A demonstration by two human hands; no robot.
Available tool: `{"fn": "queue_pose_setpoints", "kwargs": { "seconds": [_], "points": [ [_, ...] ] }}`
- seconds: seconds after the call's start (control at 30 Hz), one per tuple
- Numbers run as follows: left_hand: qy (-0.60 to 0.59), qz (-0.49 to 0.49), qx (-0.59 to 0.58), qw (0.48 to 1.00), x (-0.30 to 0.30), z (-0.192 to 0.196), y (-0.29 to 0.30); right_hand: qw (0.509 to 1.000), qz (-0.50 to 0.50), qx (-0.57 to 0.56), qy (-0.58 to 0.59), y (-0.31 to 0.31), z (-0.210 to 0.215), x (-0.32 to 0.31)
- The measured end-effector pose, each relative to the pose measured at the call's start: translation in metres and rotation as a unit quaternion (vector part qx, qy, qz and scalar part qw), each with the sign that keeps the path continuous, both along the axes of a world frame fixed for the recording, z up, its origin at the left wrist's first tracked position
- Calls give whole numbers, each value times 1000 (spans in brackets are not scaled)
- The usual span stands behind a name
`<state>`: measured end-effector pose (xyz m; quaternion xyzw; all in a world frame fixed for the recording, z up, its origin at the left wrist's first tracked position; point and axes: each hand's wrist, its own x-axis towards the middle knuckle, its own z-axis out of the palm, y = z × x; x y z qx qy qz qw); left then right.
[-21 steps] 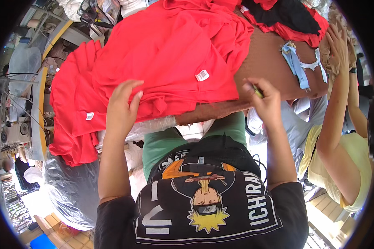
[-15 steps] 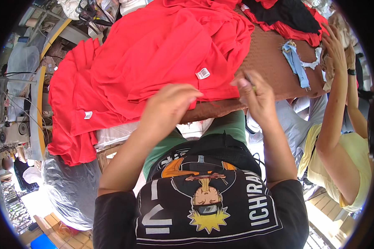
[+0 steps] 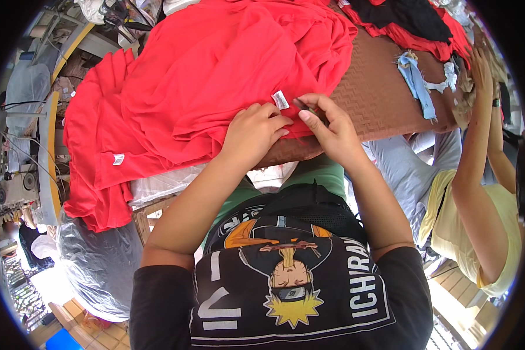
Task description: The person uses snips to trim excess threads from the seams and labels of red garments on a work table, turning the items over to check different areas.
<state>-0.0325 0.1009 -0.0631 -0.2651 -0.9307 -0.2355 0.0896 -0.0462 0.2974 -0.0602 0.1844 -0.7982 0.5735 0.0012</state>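
On brown surface [image 3: 385, 87], red cloth [image 3: 186, 87] touched by left hand [image 3: 251, 131], fingers [image 3: 266, 111] curled, grip unclear; small tool [image 3: 301, 105] grasped in right hand [image 3: 336, 131]; cloth best kept taut.

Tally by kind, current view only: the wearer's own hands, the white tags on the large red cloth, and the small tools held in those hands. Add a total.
Wearer's hands, left hand and right hand: 2
White tags on the large red cloth: 2
Small tool in the right hand: 1
Total: 5
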Motion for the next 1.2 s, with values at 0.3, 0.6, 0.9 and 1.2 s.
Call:
{"fn": "queue_pose_setpoints", "kwargs": {
  "seconds": [0.3,0.6,0.9,1.2],
  "points": [
    [-267,139,329,895,-1,10,-2,987,32,-79,-138,1,-8,2],
    [-323,107,462,819,-9,3,-6,991,38,-46,-116,4,-10,5],
    [-315,95,488,809,-12,-1,-5,999,34,12,-32,-1,-10,7],
    [-471,-102,307,820,-3,52,-36,993,33,98,56,3,0,7]
  ]
}}
